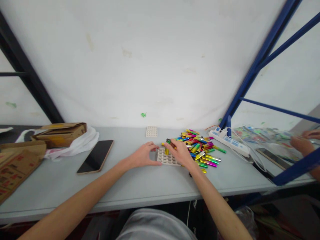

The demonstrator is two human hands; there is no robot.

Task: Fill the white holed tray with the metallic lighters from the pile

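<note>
A pale tray with rows of round holes [168,160] lies flat on the grey table in front of me. My left hand [141,156] grips its left end, thumb at the near corner and fingertips at the far one. Over the tray, my right hand [180,151] pinches a small shiny lighter [168,142], upright, with a dark top and yellowish body. Just to the right spreads a loose pile of metallic lighters [200,146] in gold, green, blue, pink and red. The right fingers partly hide the held lighter and the tray's right end.
Another holed tray [151,132] lies by the wall. On the left are a phone [96,156], an opened cardboard box [60,133] and a white plastic bag [85,141]. A power strip [230,143] lies right, beside a blue frame [250,73]; another person's hands [302,145] show beyond.
</note>
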